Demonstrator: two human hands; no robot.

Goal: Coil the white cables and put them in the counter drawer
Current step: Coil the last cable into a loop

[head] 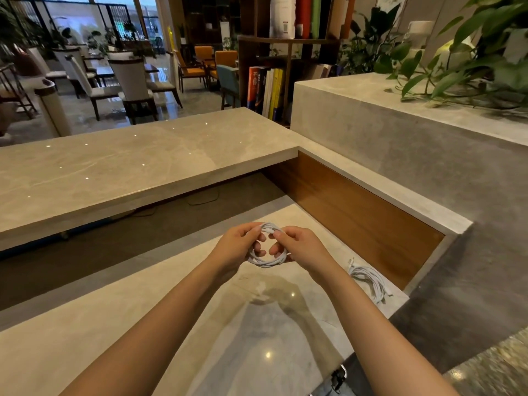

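Left hand (237, 247) and right hand (303, 248) held close together; each grips the white cable coil (267, 263); thumbs apparently uppermost.

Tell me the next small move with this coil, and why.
Probably tuck the free end into the wraps. The white coil is already wound, held above the counter by the left hand and the right hand, with that end seemingly pinched at its top. A second white bundle lies on the counter to the right.
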